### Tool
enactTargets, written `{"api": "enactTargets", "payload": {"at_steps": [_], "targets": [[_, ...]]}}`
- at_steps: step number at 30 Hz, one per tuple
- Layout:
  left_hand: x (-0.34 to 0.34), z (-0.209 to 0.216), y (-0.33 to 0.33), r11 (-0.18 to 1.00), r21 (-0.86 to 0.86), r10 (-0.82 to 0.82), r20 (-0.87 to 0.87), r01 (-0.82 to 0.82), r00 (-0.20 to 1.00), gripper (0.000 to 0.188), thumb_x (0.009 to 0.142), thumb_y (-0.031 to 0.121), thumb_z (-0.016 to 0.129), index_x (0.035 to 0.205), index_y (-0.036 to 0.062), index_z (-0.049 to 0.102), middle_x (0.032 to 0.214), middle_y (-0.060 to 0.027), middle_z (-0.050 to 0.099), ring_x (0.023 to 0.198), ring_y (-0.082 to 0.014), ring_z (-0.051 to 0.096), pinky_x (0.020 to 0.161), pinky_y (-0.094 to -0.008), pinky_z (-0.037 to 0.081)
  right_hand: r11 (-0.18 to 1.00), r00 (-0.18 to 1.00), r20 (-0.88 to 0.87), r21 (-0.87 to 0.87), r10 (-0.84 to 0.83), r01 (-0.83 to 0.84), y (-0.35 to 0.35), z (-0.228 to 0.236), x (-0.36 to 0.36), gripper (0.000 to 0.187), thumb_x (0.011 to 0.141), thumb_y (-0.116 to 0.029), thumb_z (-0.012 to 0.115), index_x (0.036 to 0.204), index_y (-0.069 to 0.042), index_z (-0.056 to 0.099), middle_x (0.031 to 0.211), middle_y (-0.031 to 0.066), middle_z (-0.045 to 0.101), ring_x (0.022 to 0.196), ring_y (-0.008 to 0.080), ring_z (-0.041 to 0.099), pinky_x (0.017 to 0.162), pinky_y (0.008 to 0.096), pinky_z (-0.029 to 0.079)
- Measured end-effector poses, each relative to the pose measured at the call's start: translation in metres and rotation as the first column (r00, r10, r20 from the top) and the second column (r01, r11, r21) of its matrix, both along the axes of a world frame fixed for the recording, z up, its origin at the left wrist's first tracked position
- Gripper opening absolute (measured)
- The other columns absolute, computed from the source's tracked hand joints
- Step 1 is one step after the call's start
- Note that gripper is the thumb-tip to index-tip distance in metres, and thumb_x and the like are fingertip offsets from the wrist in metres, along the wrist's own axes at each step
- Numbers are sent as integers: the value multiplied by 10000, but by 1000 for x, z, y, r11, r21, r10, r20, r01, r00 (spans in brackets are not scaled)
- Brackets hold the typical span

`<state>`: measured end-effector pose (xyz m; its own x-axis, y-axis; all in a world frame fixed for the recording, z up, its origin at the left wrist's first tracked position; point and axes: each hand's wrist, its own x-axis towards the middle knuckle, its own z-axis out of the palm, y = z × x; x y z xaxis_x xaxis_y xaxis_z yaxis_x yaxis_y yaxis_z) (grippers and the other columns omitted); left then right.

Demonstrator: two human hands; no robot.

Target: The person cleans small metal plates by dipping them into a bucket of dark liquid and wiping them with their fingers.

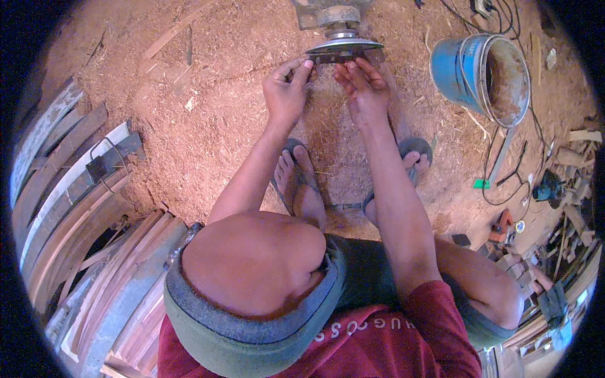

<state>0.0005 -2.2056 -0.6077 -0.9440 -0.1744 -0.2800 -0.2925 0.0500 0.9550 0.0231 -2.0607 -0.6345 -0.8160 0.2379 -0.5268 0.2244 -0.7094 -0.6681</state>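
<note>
At the top centre a wide silver disc [340,44] is mounted on the shaft of a dusty machine [342,14]. A thin dark flat piece [334,58] lies along the near side of the disc; I cannot tell its exact kind, or whether it touches the disc. My left hand [287,91] pinches its left end between thumb and fingers. My right hand [367,94] is at its right part, thumb and forefinger closed on it and the other fingers curled. Both forearms reach forward over my sandalled feet [299,179].
Sawdust covers the ground [214,113]. To the right stands a tipped blue bucket [459,72], with dark cables [535,120] running past it. An orange tool [502,225] and wood scraps [573,214] lie further right. Curved boards [94,189] are stacked at the left.
</note>
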Motion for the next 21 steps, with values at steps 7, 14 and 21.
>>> {"api": "enactTargets", "payload": {"at_steps": [7, 14, 21], "targets": [[-1, 5, 3, 1000, -10, 18, -4, -18, 1000, 168, 871, 101, 661, 959, -39, 695, 788, -64, 689, 710, -97, 617, 663, -228, 492, 1000, 1000, 24, -1, 2, -2, 0, 2, -4, 278, 875, 2, 617, 1132, 10, 512, 994, 167, 643, 920, 280, 665, 815, 403, 573], [-3, 2, 2, 998, -69, 2, -16, -3, 1000, 179, 865, 114, 672, 953, -40, 700, 798, -55, 688, 709, -81, 603, 655, -225, 488, 1000, 1000, -1, -20, -5, 5, 1, -5, -5, 262, 868, 5, 625, 1108, 8, 518, 984, 174, 645, 903, 277, 667, 792, 395, 579], [-2, -3, -1, 997, -77, 4, -23, -6, 1000, 189, 857, 120, 681, 962, -36, 702, 804, -51, 691, 717, -82, 596, 671, -228, 484, 1000, 1000, 0, -26, -12, 12, -1, -4, -5, 265, 861, 9, 633, 1103, -2, 528, 979, 166, 651, 897, 272, 669, 791, 395, 578]]}}
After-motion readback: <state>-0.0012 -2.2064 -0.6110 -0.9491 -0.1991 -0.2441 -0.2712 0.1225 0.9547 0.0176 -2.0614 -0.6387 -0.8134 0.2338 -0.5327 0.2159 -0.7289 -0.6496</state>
